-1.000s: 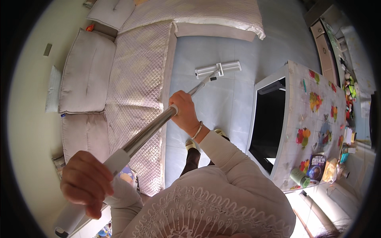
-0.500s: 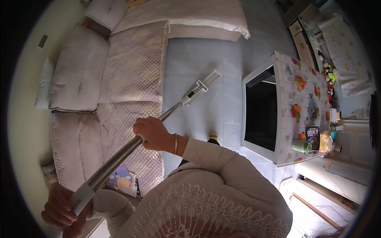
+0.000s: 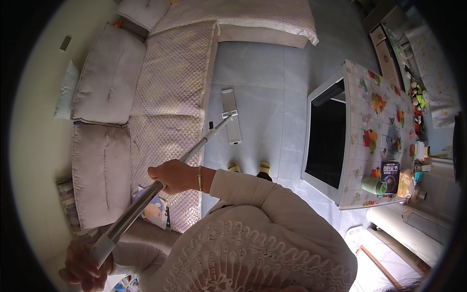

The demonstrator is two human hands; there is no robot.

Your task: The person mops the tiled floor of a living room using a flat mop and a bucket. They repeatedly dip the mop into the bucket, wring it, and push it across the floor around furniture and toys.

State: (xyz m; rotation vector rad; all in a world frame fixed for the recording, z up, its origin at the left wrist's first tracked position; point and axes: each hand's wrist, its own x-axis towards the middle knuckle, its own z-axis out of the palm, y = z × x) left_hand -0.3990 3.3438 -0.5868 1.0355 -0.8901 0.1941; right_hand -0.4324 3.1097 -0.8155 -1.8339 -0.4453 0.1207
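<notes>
A flat mop (image 3: 197, 147) with a long silver pole runs slantwise from the lower left to the floor ahead of me. My left hand (image 3: 86, 265) is wrapped round the pale grip at the pole's near end. Farther along, my right hand (image 3: 177, 176) is closed around the middle of the pole. The long white mop head (image 3: 234, 130) appears flat on the grey tiled floor (image 3: 260, 68), a little to the right of the sofa's edge and roughly in line with it.
An L-shaped sofa (image 3: 168, 92) with a quilted cover and beige cushions fills the left and far side. Books (image 3: 154, 209) lie on its near end. On the right stands a table (image 3: 357, 90) with a fruit-print cloth, bearing a green jar (image 3: 373, 185) and a book (image 3: 390, 174).
The mop head has swung left, closer to the sofa, and turned from slanting up-right to nearly parallel with the sofa edge. Both hands keep their hold. Both slippered feet now show.
</notes>
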